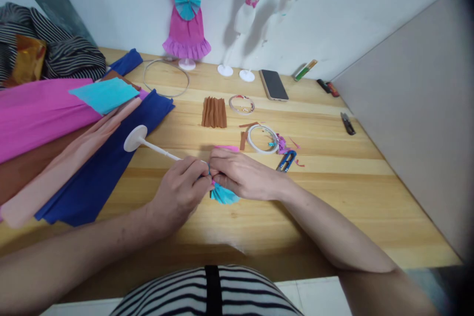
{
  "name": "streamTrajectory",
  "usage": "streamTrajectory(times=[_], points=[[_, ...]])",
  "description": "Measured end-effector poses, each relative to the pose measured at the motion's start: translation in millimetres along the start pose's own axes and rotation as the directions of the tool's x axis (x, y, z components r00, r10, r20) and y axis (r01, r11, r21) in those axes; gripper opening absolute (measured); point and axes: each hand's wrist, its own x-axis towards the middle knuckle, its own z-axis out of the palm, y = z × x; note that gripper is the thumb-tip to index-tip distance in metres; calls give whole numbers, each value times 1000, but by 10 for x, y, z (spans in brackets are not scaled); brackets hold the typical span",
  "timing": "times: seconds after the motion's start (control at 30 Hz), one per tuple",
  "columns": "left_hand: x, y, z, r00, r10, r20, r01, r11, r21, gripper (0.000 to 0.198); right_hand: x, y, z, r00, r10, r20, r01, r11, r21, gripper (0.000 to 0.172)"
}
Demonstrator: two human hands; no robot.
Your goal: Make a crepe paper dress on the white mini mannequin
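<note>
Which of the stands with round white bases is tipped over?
The stand held in the left hand: its stem runs sideways, while the other three stands are upright beside the wall.

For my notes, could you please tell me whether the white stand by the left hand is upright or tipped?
Tipped: the stem runs sideways from the round base to the left hand.

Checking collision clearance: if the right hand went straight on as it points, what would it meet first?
Most likely the left hand, whose fingers lie just ahead of the right hand at the turquoise piece. Depth is unclear; they may already touch.
</note>
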Motion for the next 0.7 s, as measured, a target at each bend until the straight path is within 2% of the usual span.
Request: streamTrajectory(times=[0.23,0.7], points=[[-10,3,16,1000,3,-3,-3,1000,-28,20,-60,109,-21,998,-28,-58,33,996,85,14],[-42,-18,50,1000,-16,19,17,999,-33,21,25,79,-7,1000,-7,-6,7,999,51,15]])
